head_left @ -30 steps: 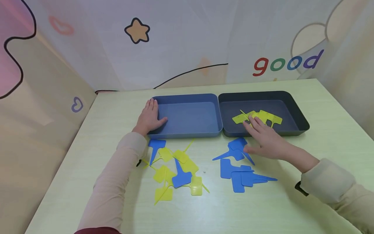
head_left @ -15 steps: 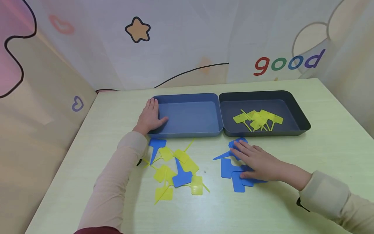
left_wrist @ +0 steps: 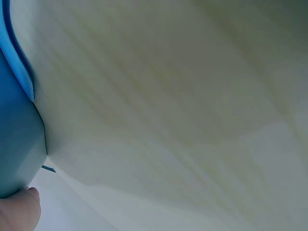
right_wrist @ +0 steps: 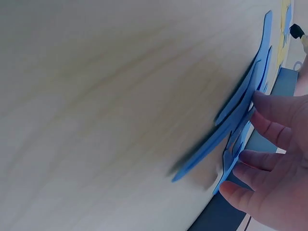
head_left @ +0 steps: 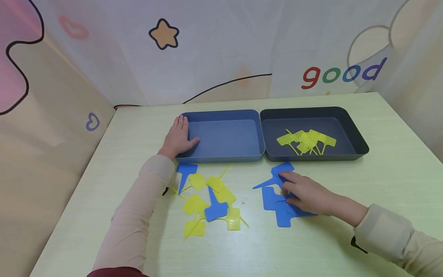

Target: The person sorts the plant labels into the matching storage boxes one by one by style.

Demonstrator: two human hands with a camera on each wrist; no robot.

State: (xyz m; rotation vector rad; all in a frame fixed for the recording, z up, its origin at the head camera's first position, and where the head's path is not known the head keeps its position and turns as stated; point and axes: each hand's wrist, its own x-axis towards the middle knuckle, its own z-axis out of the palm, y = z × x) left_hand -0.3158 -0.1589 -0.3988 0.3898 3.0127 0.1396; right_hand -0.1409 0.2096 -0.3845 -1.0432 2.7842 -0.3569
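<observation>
Over the left half of the desk (head_left: pixel 225 254), the left hand (head_left: pixel 177 137) is resting on the left wall of the blue-grey tray (head_left: pixel 228 138). Its four fingers are lying straight and close together, pointing at the far edge, while the thumb is standing out over the tray floor. Between that tray and the near edge, yellow tags (head_left: pixel 194 206) are overlapping in a loose spread, their stems running several ways. The blue tag (head_left: pixel 187 169) at the spread's far left is pointing its stem at the near edge; the other, the low blue tag (head_left: pixel 216 211), is pointing its stem at the far edge.

Farther right, in front of the dark tray (head_left: pixel 311 122), the upper blue tags (head_left: pixel 282 167) are lying just beyond the right fingertips, one long stem pointing at the left edge. The lower blue tags (head_left: pixel 283 217) are lying beneath and just left of the fingers, their broad heads on the left, their long axes running roughly toward the right edge. Inside the dark tray, a yellow heap (head_left: pixel 306 142) is lying with most stems pointing at the near edge. The right hand (head_left: pixel 309 196) is reaching leftward over the blue tags, fingers bending slightly and spreading apart, the thumb standing clear of them.
</observation>
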